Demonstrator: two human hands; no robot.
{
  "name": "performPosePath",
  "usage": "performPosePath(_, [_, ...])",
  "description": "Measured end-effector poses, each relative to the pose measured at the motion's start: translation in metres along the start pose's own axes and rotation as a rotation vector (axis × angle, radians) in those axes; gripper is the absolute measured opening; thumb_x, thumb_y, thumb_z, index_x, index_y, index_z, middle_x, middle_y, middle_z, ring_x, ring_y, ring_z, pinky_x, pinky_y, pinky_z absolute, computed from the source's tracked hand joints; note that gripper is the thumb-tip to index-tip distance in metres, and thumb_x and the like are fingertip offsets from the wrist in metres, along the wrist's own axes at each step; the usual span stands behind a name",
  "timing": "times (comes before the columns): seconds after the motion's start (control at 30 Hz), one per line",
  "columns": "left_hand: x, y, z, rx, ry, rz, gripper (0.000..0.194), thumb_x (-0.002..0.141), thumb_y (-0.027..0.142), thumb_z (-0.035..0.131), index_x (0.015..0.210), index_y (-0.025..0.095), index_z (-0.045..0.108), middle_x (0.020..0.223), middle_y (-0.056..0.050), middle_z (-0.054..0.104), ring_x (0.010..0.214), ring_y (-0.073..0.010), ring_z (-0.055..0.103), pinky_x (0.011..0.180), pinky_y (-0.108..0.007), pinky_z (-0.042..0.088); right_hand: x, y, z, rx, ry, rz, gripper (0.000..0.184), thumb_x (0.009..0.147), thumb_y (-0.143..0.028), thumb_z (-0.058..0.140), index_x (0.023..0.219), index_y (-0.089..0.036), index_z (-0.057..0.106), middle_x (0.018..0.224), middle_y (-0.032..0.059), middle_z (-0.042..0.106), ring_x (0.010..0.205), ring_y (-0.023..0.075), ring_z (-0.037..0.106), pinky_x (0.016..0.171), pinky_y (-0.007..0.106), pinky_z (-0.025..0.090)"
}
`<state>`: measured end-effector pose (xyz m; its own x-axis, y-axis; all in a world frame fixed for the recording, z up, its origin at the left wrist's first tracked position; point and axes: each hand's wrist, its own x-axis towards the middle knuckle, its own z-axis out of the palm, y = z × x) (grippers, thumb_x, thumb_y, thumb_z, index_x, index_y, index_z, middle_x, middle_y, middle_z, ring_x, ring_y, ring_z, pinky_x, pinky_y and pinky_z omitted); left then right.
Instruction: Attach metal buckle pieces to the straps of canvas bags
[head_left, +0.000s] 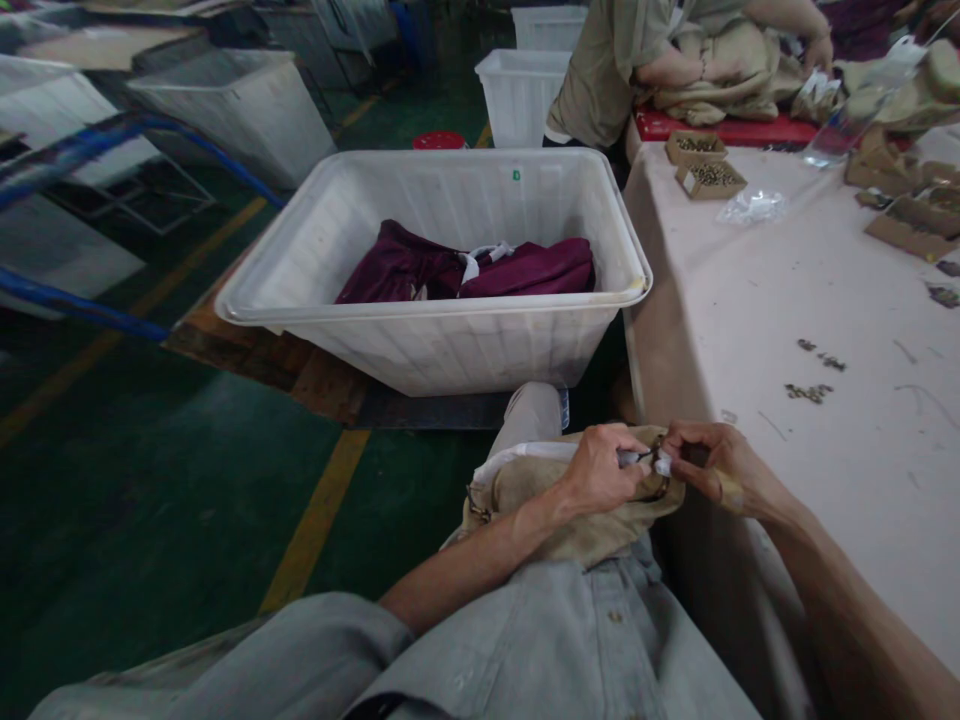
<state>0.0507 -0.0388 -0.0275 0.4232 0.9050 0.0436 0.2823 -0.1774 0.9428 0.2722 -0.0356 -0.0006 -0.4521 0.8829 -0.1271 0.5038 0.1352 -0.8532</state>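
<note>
A tan fabric bag (600,535) lies across my lap, with white wrapping (525,452) along its far side and dark metal fittings at both ends. My left hand (600,470) is closed over the bag, a small dark, pointed tool (634,457) sticking out from its fingers. Facing it, my right hand (709,462) pinches at the bag's right end, beside a small white scrap (663,464). Exactly what lies between the right fingertips is too small to make out. A tan patch, like a bandage, wraps part of the right hand.
Ahead stands a large white bin (435,320) holding maroon fabric pieces (525,270). On the right, a pale-covered table (847,480) bears small metal parts (808,393) and cardboard boxes (711,180). A co-worker (607,70) handles tan fabric at the far end. Blue rails (82,305) run at left.
</note>
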Motion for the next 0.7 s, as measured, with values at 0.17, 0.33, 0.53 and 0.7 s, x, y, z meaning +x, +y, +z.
performPosePath(0.17, [-0.0003, -0.0008, 0.0010, 0.125, -0.034, 0.070, 0.010, 0.080, 0.021, 0.070, 0.074, 0.016, 0.076, 0.073, -0.002, 0.065, 0.069, -0.0143, 0.056, 0.061, -0.027, 0.036, -0.0001, -0.0023, -0.0004, -0.008, -0.030, 0.074, 0.004, 0.077, -0.016, 0.063, 0.080, -0.019, 0.063, 0.077, 0.0006, 0.064, 0.074, 0.0166, 0.059, 0.065, 0.027, 0.045])
performPosePath(0.33, [-0.0018, 0.0006, 0.0001, 0.177, -0.058, 0.099, 0.010, 0.078, 0.018, 0.069, 0.070, 0.016, 0.074, 0.071, -0.002, 0.065, 0.069, -0.0153, 0.057, 0.063, -0.028, 0.038, -0.0004, -0.0020, 0.0002, -0.033, -0.024, 0.037, 0.007, 0.077, -0.015, 0.062, 0.082, -0.020, 0.063, 0.079, 0.0015, 0.064, 0.079, 0.0188, 0.060, 0.068, 0.029, 0.045])
performPosePath(0.53, [-0.0053, 0.0019, 0.0002, 0.175, -0.046, 0.069, 0.009, 0.077, 0.017, 0.068, 0.079, 0.017, 0.077, 0.082, -0.004, 0.072, 0.075, -0.0177, 0.063, 0.066, -0.028, 0.044, -0.0010, -0.0028, 0.0009, -0.109, -0.019, -0.077, 0.034, 0.077, -0.015, 0.064, 0.111, -0.019, 0.064, 0.098, 0.0052, 0.069, 0.076, 0.0183, 0.061, 0.066, 0.030, 0.048])
performPosePath(0.7, [-0.0096, -0.0006, 0.0049, 0.214, 0.021, 0.083, 0.013, 0.076, 0.016, 0.068, 0.086, 0.015, 0.076, 0.084, -0.007, 0.073, 0.080, -0.0215, 0.067, 0.072, -0.031, 0.048, 0.0015, -0.0084, 0.0006, -0.199, -0.140, -0.145, 0.036, 0.075, -0.003, 0.054, 0.104, -0.019, 0.068, 0.101, 0.0049, 0.069, 0.092, 0.0202, 0.066, 0.081, 0.031, 0.050])
